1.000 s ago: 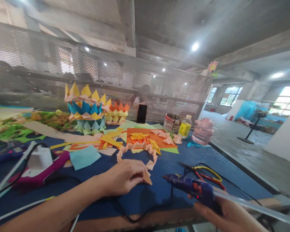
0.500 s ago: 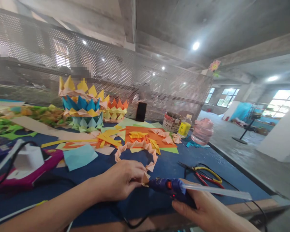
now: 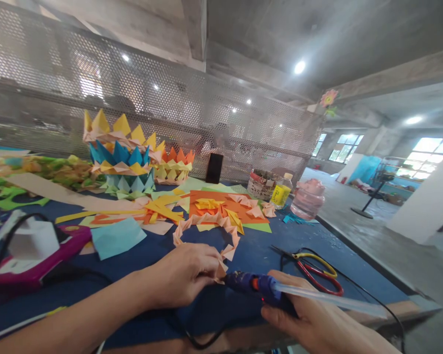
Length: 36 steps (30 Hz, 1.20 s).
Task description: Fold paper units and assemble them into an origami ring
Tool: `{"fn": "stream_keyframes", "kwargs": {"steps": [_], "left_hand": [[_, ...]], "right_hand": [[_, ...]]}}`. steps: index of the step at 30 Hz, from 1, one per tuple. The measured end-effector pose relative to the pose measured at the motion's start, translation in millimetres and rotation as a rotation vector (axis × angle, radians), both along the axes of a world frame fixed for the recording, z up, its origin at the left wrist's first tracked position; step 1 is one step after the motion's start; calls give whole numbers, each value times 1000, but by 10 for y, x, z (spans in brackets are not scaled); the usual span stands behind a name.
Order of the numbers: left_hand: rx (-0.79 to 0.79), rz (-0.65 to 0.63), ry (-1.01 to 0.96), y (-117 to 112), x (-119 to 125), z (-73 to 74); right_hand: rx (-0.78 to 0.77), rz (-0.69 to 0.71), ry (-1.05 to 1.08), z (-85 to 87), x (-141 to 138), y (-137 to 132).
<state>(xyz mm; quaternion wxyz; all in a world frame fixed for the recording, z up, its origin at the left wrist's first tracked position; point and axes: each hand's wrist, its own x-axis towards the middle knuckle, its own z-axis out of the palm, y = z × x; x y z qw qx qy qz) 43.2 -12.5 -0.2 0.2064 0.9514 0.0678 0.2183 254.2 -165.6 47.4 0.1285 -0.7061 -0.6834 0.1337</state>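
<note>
My left hand (image 3: pixel 192 273) pinches one end of a ring of folded peach paper (image 3: pixel 206 221), which curves away from me over the blue tabletop (image 3: pixel 151 322). Fingers are closed on the paper's near end, partly hiding it. In my right hand (image 3: pixel 299 309) is a dark blue hot glue gun (image 3: pixel 253 285), a clear glue stick (image 3: pixel 328 297) jutting from its back and a small red light glowing. Its nozzle tip is at the paper's end beside my left fingertips; whether it touches I cannot tell. The trigger is hidden.
Scissors (image 3: pixel 319 270) with red and yellow handles lie right of the glue gun. Behind are paper crowns (image 3: pixel 121 167), orange paper (image 3: pixel 203 199), a phone (image 3: pixel 214 168), a yellow-labelled bottle (image 3: pixel 281 191) and a pink jug (image 3: pixel 308 198). A magenta power strip (image 3: pixel 64 253) lies left; cords cross the front.
The view has shifted slightly. Both hands keep nearly the same pose, with the glue gun's nozzle still at the end of the folded paper ring.
</note>
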Motion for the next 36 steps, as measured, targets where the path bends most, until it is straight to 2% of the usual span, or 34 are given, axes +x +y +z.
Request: {"fn": "stream_keyframes", "kwargs": {"steps": [10,24,28,31,36], "left_hand": [[-12,4,-3,8,-7,-4],[17,42,28,-2,5,-11],[13,52,21,-2,4,-3],[0,59,19,-3,0,-9],[-33,76,32,-8,-13,-25]], "right_hand": [[66,-24,-6,-15,94,-101],[-72,-54,-96,-11,118,-128],[9,-1,-69,-21,170,-178],[122,20,-111,-48,348,-199],[389,-205,-227,13,924,-157]]}}
